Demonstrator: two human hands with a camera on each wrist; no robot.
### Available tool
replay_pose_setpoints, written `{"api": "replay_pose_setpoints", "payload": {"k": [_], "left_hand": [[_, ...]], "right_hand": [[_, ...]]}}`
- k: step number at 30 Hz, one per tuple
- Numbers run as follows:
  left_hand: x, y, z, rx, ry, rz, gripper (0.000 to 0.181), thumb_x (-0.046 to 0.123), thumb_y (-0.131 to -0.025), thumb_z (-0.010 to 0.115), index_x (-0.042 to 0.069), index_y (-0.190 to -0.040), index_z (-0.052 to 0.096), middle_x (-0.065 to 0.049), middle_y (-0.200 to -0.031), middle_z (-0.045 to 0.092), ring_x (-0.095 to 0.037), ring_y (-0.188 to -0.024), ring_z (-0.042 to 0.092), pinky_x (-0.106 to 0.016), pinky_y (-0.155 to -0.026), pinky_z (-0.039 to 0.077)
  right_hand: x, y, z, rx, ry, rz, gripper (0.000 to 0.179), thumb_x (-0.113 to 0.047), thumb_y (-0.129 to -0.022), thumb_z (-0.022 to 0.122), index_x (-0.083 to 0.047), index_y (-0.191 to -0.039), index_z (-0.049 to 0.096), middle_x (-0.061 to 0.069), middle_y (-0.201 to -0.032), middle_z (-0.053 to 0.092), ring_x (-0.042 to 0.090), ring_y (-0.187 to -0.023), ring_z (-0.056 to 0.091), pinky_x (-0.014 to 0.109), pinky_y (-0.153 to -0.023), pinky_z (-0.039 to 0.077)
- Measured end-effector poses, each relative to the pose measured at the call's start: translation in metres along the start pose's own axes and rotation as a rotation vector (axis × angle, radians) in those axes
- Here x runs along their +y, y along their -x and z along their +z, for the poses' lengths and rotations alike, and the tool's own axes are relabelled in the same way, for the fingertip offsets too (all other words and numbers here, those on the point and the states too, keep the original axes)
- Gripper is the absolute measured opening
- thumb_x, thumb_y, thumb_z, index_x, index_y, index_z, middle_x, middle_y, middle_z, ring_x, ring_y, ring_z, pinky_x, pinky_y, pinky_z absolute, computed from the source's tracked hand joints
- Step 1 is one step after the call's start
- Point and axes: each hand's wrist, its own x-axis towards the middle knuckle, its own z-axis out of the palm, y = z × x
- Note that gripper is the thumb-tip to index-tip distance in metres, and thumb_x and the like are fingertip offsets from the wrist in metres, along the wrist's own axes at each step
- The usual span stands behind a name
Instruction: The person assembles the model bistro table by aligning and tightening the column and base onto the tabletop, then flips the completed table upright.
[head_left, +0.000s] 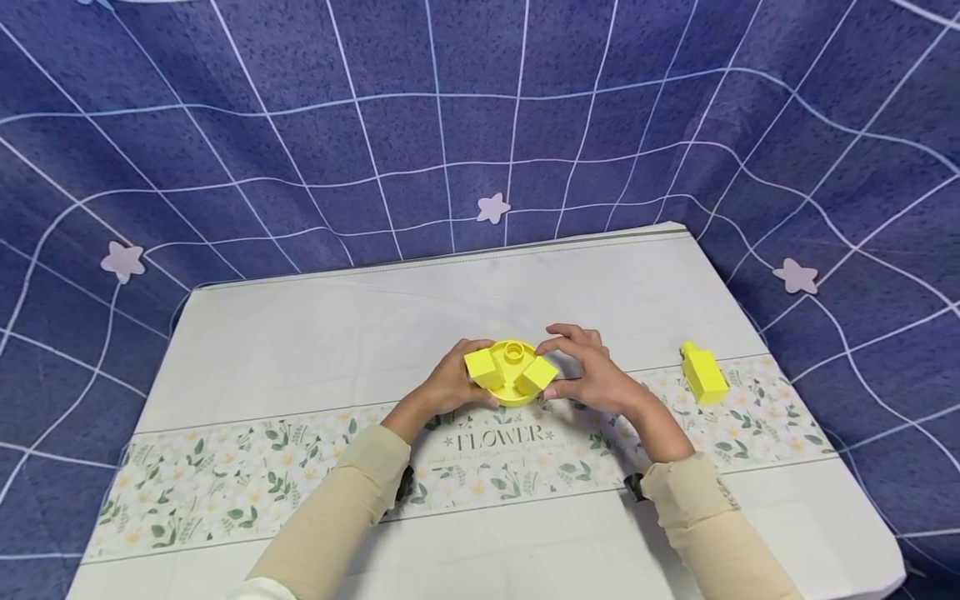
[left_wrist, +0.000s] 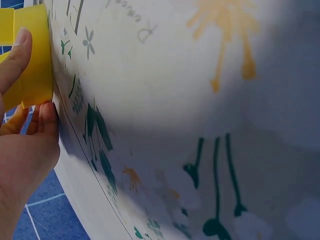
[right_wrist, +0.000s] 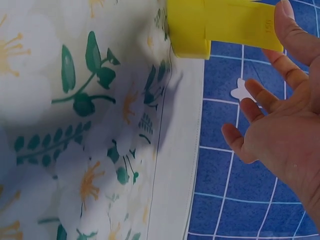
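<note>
A round yellow base (head_left: 514, 398) rests on the table in the middle of the head view. Two yellow rectangular blocks stand up from it, a left block (head_left: 482, 367) and a right block (head_left: 538, 375); a bare ring-shaped socket (head_left: 513, 352) shows at the back. My left hand (head_left: 452, 381) grips the base's left side, its thumb on the base's wall (left_wrist: 40, 65) in the left wrist view. With thumb and index finger, my right hand (head_left: 596, 375) pinches the upper end of the right block (right_wrist: 240, 22); its other fingers are spread.
Another yellow block (head_left: 704, 377) with a narrow neck lies on its side to the right. White cloth with a printed flower band (head_left: 247, 475) covers the table. A blue gridded curtain (head_left: 315, 142) with pale stars surrounds the back and sides.
</note>
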Motion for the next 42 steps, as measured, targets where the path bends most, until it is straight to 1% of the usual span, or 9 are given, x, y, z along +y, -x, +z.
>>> {"api": "replay_pose_setpoints", "payload": {"k": [8, 15, 19, 22, 28, 33, 36, 39, 42], "left_hand": [[-0.001, -0.002, -0.003, -0.024, 0.005, 0.022, 0.094, 0.025, -0.045, 0.087, 0.023, -0.128, 0.043, 0.009, -0.113, 0.044, -0.011, -0.103, 0.045, -0.035, -0.097, 0.030], [-0.004, -0.007, -0.013, -0.081, 0.050, 0.052, 0.093, 0.021, -0.044, 0.087, 0.020, -0.128, 0.046, 0.008, -0.113, 0.048, -0.012, -0.105, 0.046, -0.034, -0.099, 0.028], [-0.005, -0.010, -0.016, -0.103, 0.037, 0.045, 0.093, 0.019, -0.044, 0.087, 0.022, -0.128, 0.046, 0.009, -0.113, 0.048, -0.011, -0.106, 0.046, -0.034, -0.100, 0.026], [-0.005, -0.009, -0.015, -0.097, 0.056, 0.029, 0.095, 0.018, -0.045, 0.087, 0.022, -0.129, 0.043, 0.009, -0.114, 0.047, -0.010, -0.105, 0.046, -0.035, -0.100, 0.026], [-0.003, -0.002, -0.004, -0.049, 0.174, 0.006, 0.100, 0.016, -0.044, 0.088, 0.019, -0.130, 0.037, 0.006, -0.119, 0.044, -0.012, -0.103, 0.048, -0.035, -0.095, 0.033], [-0.004, -0.002, 0.000, -0.005, 0.143, 0.010, 0.097, 0.023, -0.043, 0.088, 0.020, -0.127, 0.040, 0.009, -0.115, 0.045, -0.012, -0.101, 0.049, -0.033, -0.092, 0.036], [-0.004, -0.005, -0.003, -0.026, 0.122, 0.003, 0.097, 0.027, -0.042, 0.088, 0.022, -0.127, 0.041, 0.009, -0.115, 0.044, -0.011, -0.102, 0.048, -0.034, -0.095, 0.034], [-0.002, -0.009, -0.006, -0.070, 0.115, -0.008, 0.096, 0.028, -0.043, 0.087, 0.025, -0.127, 0.042, 0.009, -0.115, 0.045, -0.011, -0.104, 0.048, -0.034, -0.097, 0.031], [0.009, -0.010, -0.014, -0.131, 0.138, -0.022, 0.091, 0.018, -0.048, 0.086, 0.020, -0.127, 0.043, 0.005, -0.117, 0.046, -0.014, -0.106, 0.047, -0.035, -0.098, 0.030]], "right_hand": [[0.001, 0.012, -0.011, 0.036, -0.003, 0.042, 0.048, -0.024, -0.071, 0.073, -0.032, -0.114, 0.052, -0.004, -0.138, 0.025, 0.024, -0.121, 0.015, 0.056, -0.090, 0.016], [0.009, 0.027, -0.021, 0.058, 0.003, 0.079, 0.042, -0.027, -0.074, 0.070, -0.029, -0.113, 0.052, 0.000, -0.138, 0.027, 0.025, -0.120, 0.015, 0.056, -0.087, 0.020], [0.015, 0.036, -0.029, 0.077, 0.010, 0.109, 0.041, -0.026, -0.075, 0.069, -0.028, -0.112, 0.053, 0.000, -0.137, 0.027, 0.025, -0.120, 0.015, 0.055, -0.087, 0.023], [0.020, 0.044, -0.037, 0.107, 0.026, 0.130, 0.040, -0.027, -0.075, 0.069, -0.027, -0.112, 0.053, -0.001, -0.136, 0.029, 0.025, -0.119, 0.016, 0.053, -0.087, 0.026], [0.027, 0.061, -0.055, 0.162, 0.062, 0.142, 0.039, -0.027, -0.076, 0.068, -0.021, -0.112, 0.053, 0.007, -0.135, 0.030, 0.029, -0.116, 0.019, 0.053, -0.084, 0.025], [0.031, 0.075, -0.067, 0.190, 0.052, 0.180, 0.037, -0.025, -0.078, 0.067, -0.018, -0.111, 0.054, 0.009, -0.135, 0.030, 0.030, -0.117, 0.017, 0.055, -0.083, 0.024], [0.034, 0.083, -0.073, 0.216, 0.047, 0.211, 0.036, -0.023, -0.077, 0.067, -0.018, -0.111, 0.054, 0.005, -0.135, 0.030, 0.028, -0.118, 0.016, 0.055, -0.084, 0.024], [0.036, 0.090, -0.080, 0.245, 0.054, 0.226, 0.037, -0.021, -0.076, 0.069, -0.018, -0.110, 0.055, 0.005, -0.134, 0.032, 0.028, -0.116, 0.017, 0.055, -0.085, 0.023], [0.038, 0.095, -0.086, 0.267, 0.075, 0.232, 0.037, -0.021, -0.075, 0.070, -0.016, -0.109, 0.056, 0.007, -0.132, 0.033, 0.029, -0.115, 0.019, 0.054, -0.086, 0.022]]}}
